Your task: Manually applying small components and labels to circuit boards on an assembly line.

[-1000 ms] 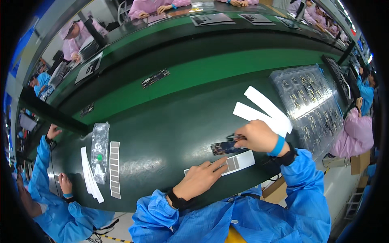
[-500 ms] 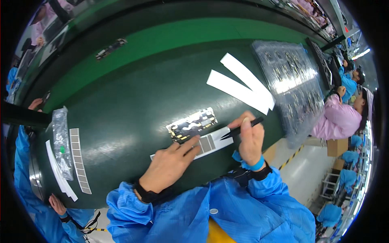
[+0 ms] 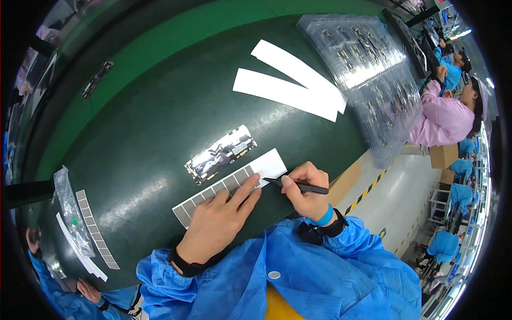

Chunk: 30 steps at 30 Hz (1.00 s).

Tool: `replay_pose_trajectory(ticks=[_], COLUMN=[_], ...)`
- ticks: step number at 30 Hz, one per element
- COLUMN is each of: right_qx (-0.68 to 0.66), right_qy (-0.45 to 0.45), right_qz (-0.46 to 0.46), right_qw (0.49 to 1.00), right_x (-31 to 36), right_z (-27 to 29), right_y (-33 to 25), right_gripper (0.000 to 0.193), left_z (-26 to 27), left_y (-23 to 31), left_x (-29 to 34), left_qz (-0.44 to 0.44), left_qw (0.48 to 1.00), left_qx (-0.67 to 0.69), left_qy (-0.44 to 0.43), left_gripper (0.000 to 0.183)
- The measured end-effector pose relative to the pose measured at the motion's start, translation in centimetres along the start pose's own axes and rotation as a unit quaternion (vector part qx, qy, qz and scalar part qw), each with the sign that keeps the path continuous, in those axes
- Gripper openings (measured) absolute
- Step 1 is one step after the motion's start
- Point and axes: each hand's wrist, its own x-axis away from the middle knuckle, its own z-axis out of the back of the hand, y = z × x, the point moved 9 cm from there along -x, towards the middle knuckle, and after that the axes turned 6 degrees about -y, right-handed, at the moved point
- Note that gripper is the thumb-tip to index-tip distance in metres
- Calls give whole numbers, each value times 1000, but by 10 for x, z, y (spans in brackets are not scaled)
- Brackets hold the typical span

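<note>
A white strip with a row of grey rectangular stickers [image 3: 230, 182] lies slanted on the green table before me; its right end is bare white. My left hand [image 3: 213, 224] rests flat on it with fingers stretched out, covering part of the row. In my right hand [image 3: 308, 194] I grip dark tweezers [image 3: 313, 189], their tips at the right end of the sticker row beside my left index finger. Whether the tips hold a sticker is too small to tell. Just beyond the strip lies a circuit board [image 3: 221, 154], apart from both hands.
Two blank white strips [image 3: 282, 92] overlap farther back. Clear plastic trays of boards [image 3: 368, 80] stand stacked at the right. Another board [image 3: 98, 80] lies far left. At left are a plastic bag [image 3: 72, 210], a second sticker strip [image 3: 96, 229] and white strips [image 3: 77, 253]. A co-worker's hand [image 3: 88, 290] is nearby.
My right hand has turned, and the tweezers' tips have moved from the strip's bare end to the sticker row. My left fingers now lie nearer its last stickers. The whole view has shifted.
</note>
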Motion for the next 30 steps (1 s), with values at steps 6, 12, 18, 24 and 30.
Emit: replay_pose_trajectory(ticks=[6, 12, 18, 24, 30], right_qx=[2, 12, -26, -37, -110], right_qy=[-31, -84, -83, -85, -70], right_qz=[44, 91, 95, 77, 34], right_qw=[999, 992, 992, 993, 991], right_x=[-4, -9, -5, -6, -3], right_z=[-2, -12, -10, -10, -7], right_y=[-8, -19, -11, -7, 4], right_gripper=[15, 19, 22, 21, 24], left_z=[-6, -7, -7, -5, -9], left_y=[-1, -2, -2, -2, -4], left_x=[-5, -7, -9, -10, -7], left_qz=[-15, -20, -19, -15, -12], left_qw=[1000, 1000, 999, 999, 999], left_qx=[-2, 2, 11, 11, 18], left_qy=[-13, -23, -31, -34, -36], left_gripper=[48, 45, 44, 43, 58])
